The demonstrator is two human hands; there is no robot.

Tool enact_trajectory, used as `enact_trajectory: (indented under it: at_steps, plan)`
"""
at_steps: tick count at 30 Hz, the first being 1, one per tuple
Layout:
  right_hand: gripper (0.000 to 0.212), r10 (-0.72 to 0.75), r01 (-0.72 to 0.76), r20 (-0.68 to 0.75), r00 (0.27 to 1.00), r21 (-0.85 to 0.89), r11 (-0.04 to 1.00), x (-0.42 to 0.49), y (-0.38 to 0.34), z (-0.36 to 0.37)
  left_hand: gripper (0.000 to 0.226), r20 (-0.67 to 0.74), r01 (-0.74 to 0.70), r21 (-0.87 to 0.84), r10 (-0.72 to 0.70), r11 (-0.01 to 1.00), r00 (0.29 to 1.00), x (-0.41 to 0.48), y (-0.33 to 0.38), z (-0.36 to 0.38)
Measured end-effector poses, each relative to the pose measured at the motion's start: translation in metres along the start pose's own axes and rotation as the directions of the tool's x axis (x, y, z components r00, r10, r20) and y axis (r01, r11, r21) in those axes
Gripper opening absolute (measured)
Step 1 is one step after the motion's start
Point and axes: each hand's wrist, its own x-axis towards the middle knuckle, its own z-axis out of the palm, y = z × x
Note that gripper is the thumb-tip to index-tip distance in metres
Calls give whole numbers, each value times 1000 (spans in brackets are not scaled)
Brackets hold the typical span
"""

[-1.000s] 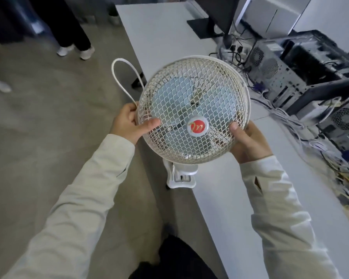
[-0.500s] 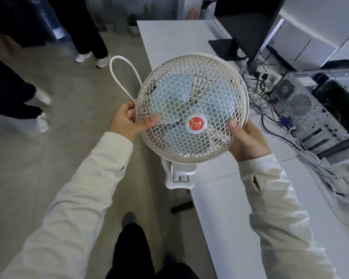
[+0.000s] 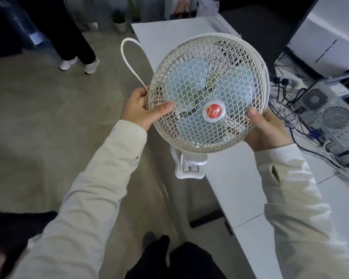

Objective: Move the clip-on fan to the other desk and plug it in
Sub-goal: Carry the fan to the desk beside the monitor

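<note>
I hold a white clip-on fan (image 3: 208,81) in the air, its mesh cage facing me, pale blue blades and a red round badge behind the mesh. My left hand (image 3: 143,111) grips the cage's left rim together with a loop of the white cord (image 3: 129,57). My right hand (image 3: 264,129) grips the lower right rim. The fan's white clip (image 3: 187,166) hangs below the cage, over the left edge of a white desk (image 3: 242,190).
Along the desk's right side stand open computer towers (image 3: 330,115) amid tangled cables (image 3: 286,91) and a power strip. A dark monitor (image 3: 256,19) stands behind the fan. Someone's legs in white shoes (image 3: 79,63) are on the grey floor at far left, near potted plants.
I have walked forward along the desk; the monitor and towers have come closer and shifted down. The fan stays gripped the same way in both hands.
</note>
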Motion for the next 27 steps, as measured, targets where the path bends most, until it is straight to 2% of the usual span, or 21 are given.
enact_trajectory:
  at_steps: [6,10,12,16,27]
  plan:
    - [31,4,-5,-26,1000,-30,1000,52,-6,10,71,39,33,-30,-32,999,999,65,0,-6]
    - [30,-5,4,-36,999,-34,999,97,-7,7,94,61,30,-16,-29,999,998,113,5,-2]
    - [29,-10,9,-23,1000,-29,1000,118,-8,6,92,65,31,3,-31,1000,997,136,6,1]
    - [33,-16,15,-65,998,-17,1000,158,-14,5,70,64,-1,28,-1,1000,998,180,12,3]
    - [37,-1,4,-130,992,22,1000,245,-15,33,90,81,7,51,-11,999,997,283,21,-16]
